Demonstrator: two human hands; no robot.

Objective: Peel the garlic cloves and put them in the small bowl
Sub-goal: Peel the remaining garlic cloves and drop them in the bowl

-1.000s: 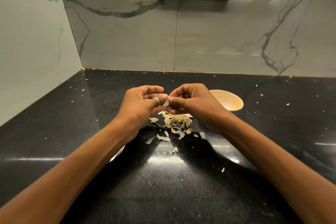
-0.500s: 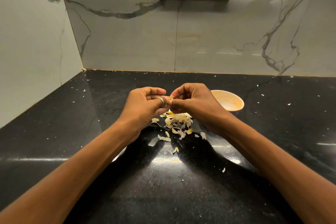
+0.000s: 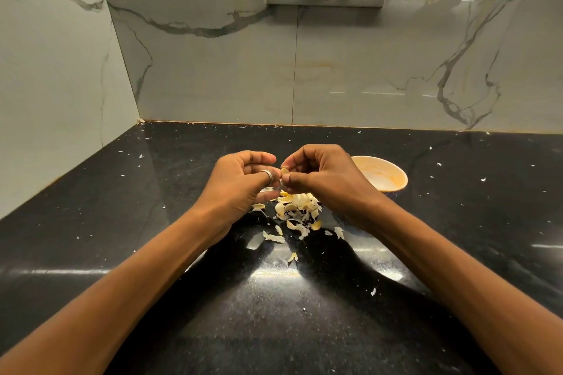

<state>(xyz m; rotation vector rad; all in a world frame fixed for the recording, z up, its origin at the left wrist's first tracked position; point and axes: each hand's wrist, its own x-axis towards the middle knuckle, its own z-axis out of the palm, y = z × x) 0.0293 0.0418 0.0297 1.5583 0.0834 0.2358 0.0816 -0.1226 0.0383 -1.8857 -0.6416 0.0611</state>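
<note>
Garlic clove (image 3: pixel 285 171) in right hand (image 3: pixel 327 181) grip

Wide bare counter (image 3: pixel 91 237) left of left hand (image 3: pixel 240 189), up to side wall (image 3: pixel 45 100). Hands meet on garlic clove (image 3: pixel 285 170), no gap between. Peel pile (image 3: pixel 297 210) below, between forearms. Small bowl (image 3: pixel 393 169) just behind right hand (image 3: pixel 329 179), near-left rim hidden; reachable from above and right. Back wall (image 3: pixel 335 85) well behind.
</note>
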